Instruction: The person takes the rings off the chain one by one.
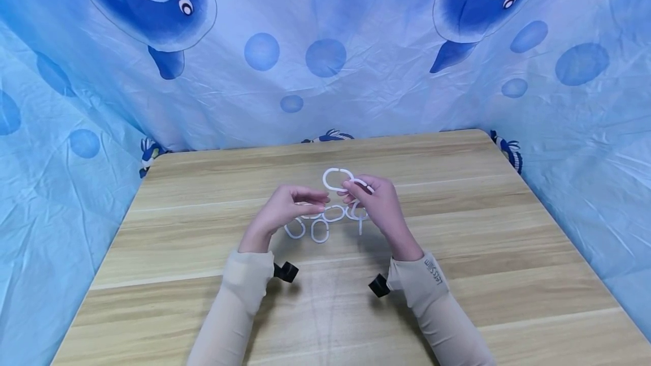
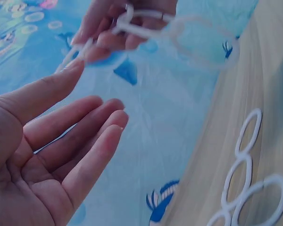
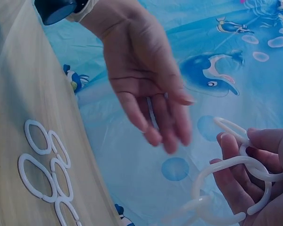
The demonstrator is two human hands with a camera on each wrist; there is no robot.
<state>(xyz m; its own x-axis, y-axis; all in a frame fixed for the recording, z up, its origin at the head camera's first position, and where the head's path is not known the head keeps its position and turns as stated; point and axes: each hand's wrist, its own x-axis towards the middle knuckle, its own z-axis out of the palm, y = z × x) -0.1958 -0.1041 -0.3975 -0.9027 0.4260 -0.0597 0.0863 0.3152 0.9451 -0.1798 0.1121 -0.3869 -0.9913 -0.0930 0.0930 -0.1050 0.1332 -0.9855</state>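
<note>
Head view: the surroundings are filled by a blue backdrop (image 1: 325,106), printed with dolphins and round bubbles and hung beyond the far edge and both side edges of a wood-grain worktop (image 1: 483,213). The far corners of the worktop are seen to be rounded. Over its nearer part two forearms are stretched, covered by a pale left sleeve (image 1: 224,309) and a pale right sleeve (image 1: 447,321); lettering is carried on the latter's cuff.

The left hand (image 1: 282,208) is held well unfolded, its fingers nearly straight and its thumb spread from them; nothing is gripped by it. The right hand (image 1: 381,202) is raised just beside it, and a chain of white links (image 3: 233,160) is pinched between its thumb and bent fingers. The chain is held above the middle of the worktop, between the left and right edges; one ring is turned towards the left hand, and further links are hung below the fingers. Part of the chain is blurred in both wrist views.

Near each wrist a black block is mounted, a left one (image 1: 289,271) and a right one (image 1: 378,285).

Beneath the hands, loose white rings (image 3: 53,186) are laid flat in a close cluster, well inside the worktop's edges; small gaps are shown in several.
</note>
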